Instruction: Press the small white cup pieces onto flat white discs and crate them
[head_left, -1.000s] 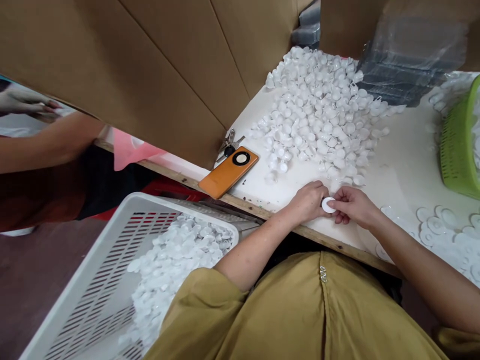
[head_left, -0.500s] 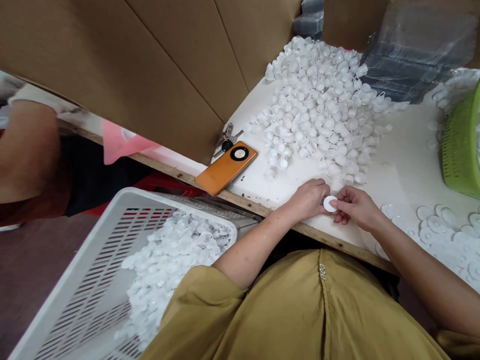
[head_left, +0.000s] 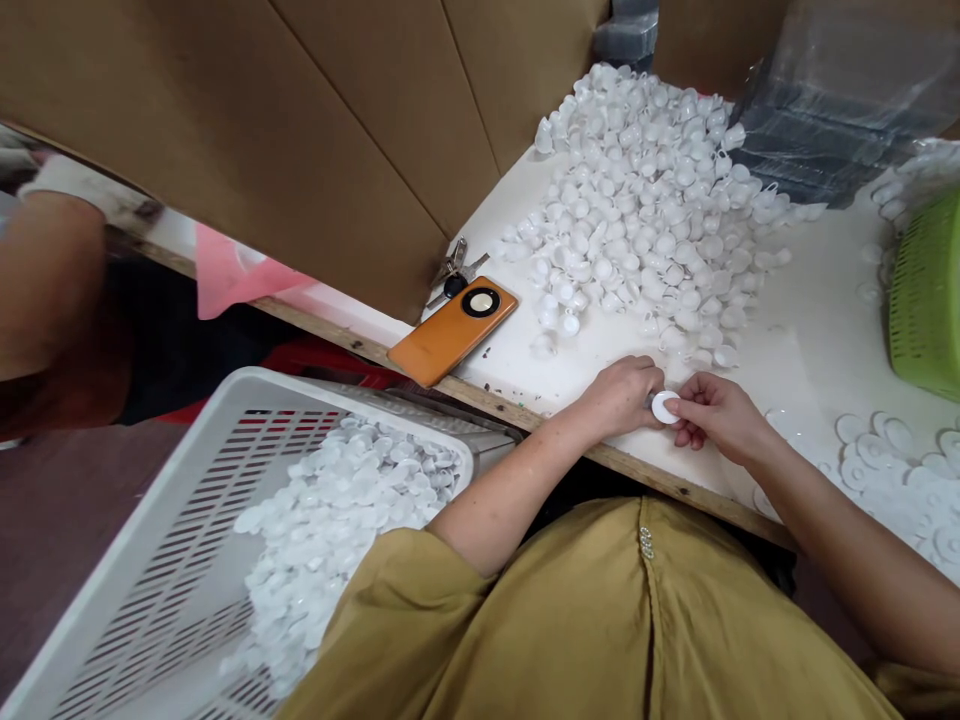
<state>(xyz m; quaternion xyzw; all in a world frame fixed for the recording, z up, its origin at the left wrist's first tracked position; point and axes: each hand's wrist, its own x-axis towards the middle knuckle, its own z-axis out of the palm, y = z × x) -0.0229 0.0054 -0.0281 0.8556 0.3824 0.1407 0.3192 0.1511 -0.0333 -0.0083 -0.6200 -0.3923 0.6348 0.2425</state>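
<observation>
Close to the table's front edge, my right hand [head_left: 720, 412] pinches a small round white disc [head_left: 664, 407] between thumb and fingers. Directly left of it, my left hand [head_left: 622, 396] is closed, its fingers curled against the disc's edge; what they hold is hidden. Beyond both hands spreads a large heap of tiny white plastic cups [head_left: 637, 215], some with little handles. To the right of my right forearm lie many flat white discs [head_left: 885, 470], like tiny saucers.
A white slatted basket [head_left: 169, 485] at my left contains many small white pieces [head_left: 337, 540]. An orange phone [head_left: 442, 338] and keys [head_left: 456, 268] lie beside a cardboard panel [head_left: 360, 130]. A green basket [head_left: 926, 300] stands right; a person's arm [head_left: 49, 285] shows far left.
The view has shifted slightly. Both hands keep nearly the same pose at the disc, and the person's arm at the far left has moved a little.
</observation>
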